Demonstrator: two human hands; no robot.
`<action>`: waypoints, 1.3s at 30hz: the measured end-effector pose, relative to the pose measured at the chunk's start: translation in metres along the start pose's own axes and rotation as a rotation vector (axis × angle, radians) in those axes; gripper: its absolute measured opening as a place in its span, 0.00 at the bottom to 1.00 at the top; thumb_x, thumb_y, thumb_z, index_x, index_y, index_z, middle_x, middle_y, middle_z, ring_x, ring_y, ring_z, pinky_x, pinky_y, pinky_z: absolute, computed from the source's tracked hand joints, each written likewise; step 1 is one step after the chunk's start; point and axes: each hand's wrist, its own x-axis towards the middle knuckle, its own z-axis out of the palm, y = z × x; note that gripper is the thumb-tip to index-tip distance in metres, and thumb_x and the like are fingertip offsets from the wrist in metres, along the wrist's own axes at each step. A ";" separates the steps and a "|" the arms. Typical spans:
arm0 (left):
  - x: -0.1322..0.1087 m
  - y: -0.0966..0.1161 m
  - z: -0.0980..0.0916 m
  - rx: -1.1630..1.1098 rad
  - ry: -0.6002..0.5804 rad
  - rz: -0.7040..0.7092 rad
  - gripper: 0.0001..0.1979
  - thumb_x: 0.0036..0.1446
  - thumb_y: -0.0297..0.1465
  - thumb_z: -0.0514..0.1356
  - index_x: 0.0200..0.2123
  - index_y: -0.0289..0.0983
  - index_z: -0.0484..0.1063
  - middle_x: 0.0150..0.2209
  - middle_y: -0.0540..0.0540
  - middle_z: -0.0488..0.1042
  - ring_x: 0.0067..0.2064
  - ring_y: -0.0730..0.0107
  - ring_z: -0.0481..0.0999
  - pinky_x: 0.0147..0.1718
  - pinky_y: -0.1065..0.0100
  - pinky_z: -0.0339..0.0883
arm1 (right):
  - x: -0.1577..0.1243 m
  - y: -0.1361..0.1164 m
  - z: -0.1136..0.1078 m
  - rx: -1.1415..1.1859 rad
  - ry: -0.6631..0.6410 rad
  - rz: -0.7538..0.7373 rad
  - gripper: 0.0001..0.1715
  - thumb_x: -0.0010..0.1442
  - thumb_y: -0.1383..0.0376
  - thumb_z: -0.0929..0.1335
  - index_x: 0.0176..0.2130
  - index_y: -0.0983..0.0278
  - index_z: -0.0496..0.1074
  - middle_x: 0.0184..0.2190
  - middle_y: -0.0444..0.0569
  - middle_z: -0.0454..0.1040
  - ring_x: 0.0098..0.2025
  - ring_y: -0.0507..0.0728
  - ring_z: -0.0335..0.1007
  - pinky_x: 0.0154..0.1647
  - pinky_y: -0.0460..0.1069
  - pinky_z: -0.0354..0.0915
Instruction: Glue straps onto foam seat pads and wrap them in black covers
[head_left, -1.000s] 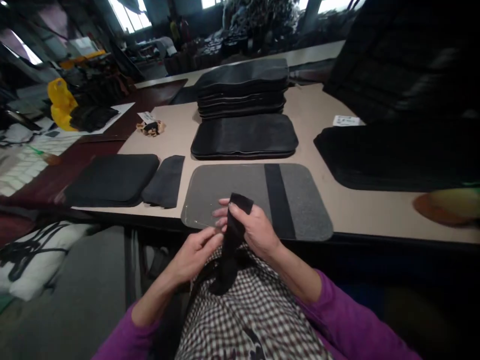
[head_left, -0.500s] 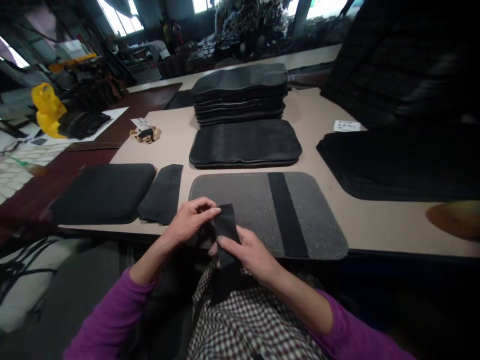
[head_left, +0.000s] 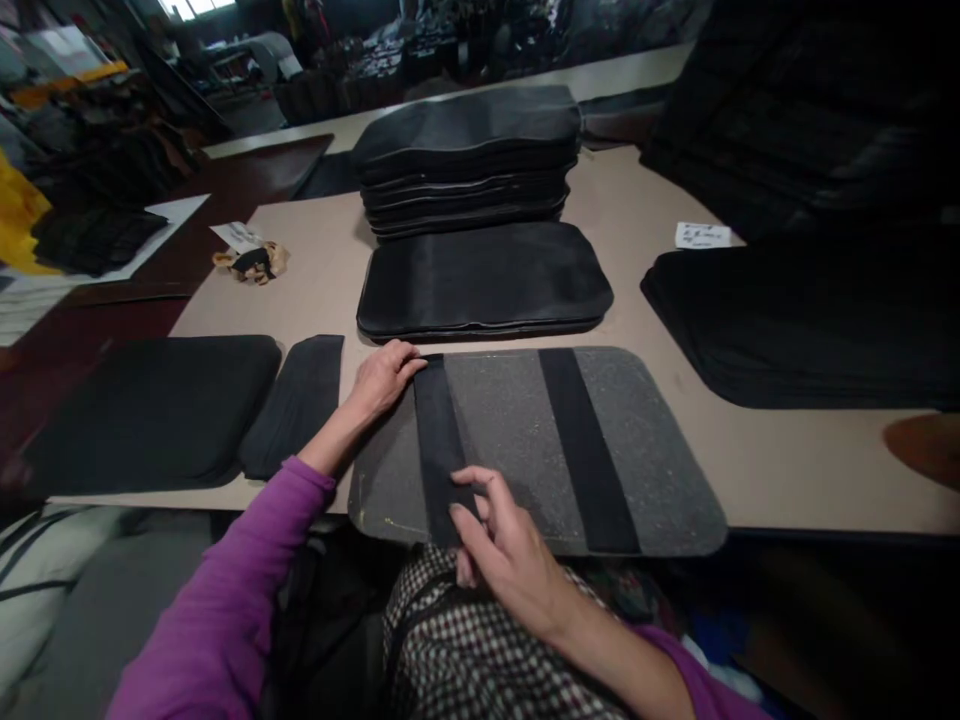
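A grey rounded panel [head_left: 502, 420] lies at the table's front edge, its near side slightly over the edge. One black fabric strip [head_left: 589, 450] crosses it right of the middle. Across its left part lies a second black strip [head_left: 439, 430], running from the far edge to the near one. At that strip's far end, my left hand [head_left: 386, 380] pinches it with closed fingers. My right hand [head_left: 510, 550] is over the strip's near end, thumb and forefinger apart and bent, fingertips at the fabric. The other right fingers are partly hidden.
Behind the panel lie a low stack of black panels [head_left: 484, 280] and a taller stack [head_left: 469, 125]. Black pieces [head_left: 157, 410] and folded strips [head_left: 296, 405] lie left. Dark panels [head_left: 810, 330] with a paper label [head_left: 703, 236] are right, near a brown rounded object [head_left: 926, 450].
The second strip has gone from in front of my body onto the panel's left part. My left hand moved forward to the far edge; my right hand lowered and its fingers parted.
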 end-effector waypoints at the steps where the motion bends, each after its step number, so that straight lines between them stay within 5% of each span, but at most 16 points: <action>1: 0.003 -0.001 0.001 0.011 -0.004 0.007 0.07 0.69 0.37 0.60 0.41 0.41 0.76 0.42 0.45 0.78 0.45 0.61 0.76 0.47 0.63 0.67 | 0.002 -0.001 0.001 0.027 -0.011 0.011 0.21 0.75 0.52 0.59 0.59 0.61 0.59 0.19 0.36 0.70 0.22 0.54 0.72 0.36 0.51 0.73; 17: 0.024 0.000 0.009 0.080 -0.040 0.106 0.08 0.70 0.37 0.62 0.40 0.40 0.76 0.40 0.45 0.76 0.44 0.60 0.76 0.44 0.63 0.66 | 0.010 -0.002 -0.001 0.115 -0.024 0.044 0.16 0.74 0.53 0.61 0.52 0.60 0.61 0.16 0.33 0.68 0.20 0.52 0.71 0.39 0.51 0.76; 23: 0.026 0.000 0.009 0.197 -0.061 0.163 0.09 0.69 0.38 0.62 0.40 0.39 0.76 0.41 0.43 0.76 0.45 0.57 0.75 0.45 0.61 0.67 | 0.013 0.005 0.002 0.136 -0.029 0.049 0.16 0.74 0.52 0.61 0.52 0.60 0.61 0.16 0.33 0.68 0.18 0.52 0.70 0.29 0.48 0.74; 28: 0.026 0.005 0.009 0.237 0.001 0.196 0.12 0.69 0.39 0.61 0.49 0.39 0.75 0.49 0.39 0.75 0.52 0.54 0.72 0.50 0.57 0.66 | 0.013 0.001 0.004 0.143 -0.050 0.077 0.17 0.72 0.50 0.63 0.51 0.59 0.62 0.19 0.37 0.74 0.16 0.52 0.69 0.17 0.44 0.63; 34: 0.016 0.000 0.014 0.210 -0.119 0.264 0.19 0.76 0.36 0.47 0.53 0.41 0.77 0.54 0.42 0.77 0.61 0.51 0.67 0.62 0.46 0.56 | 0.013 0.002 0.007 0.027 -0.043 0.014 0.13 0.73 0.54 0.64 0.49 0.60 0.64 0.20 0.39 0.77 0.18 0.50 0.71 0.22 0.43 0.62; 39: -0.005 -0.002 0.010 0.155 -0.129 0.257 0.21 0.76 0.40 0.49 0.62 0.40 0.72 0.60 0.40 0.75 0.63 0.50 0.68 0.62 0.47 0.59 | 0.014 0.008 0.016 -0.073 -0.065 -0.025 0.10 0.74 0.56 0.63 0.47 0.61 0.64 0.21 0.39 0.77 0.19 0.50 0.72 0.24 0.44 0.64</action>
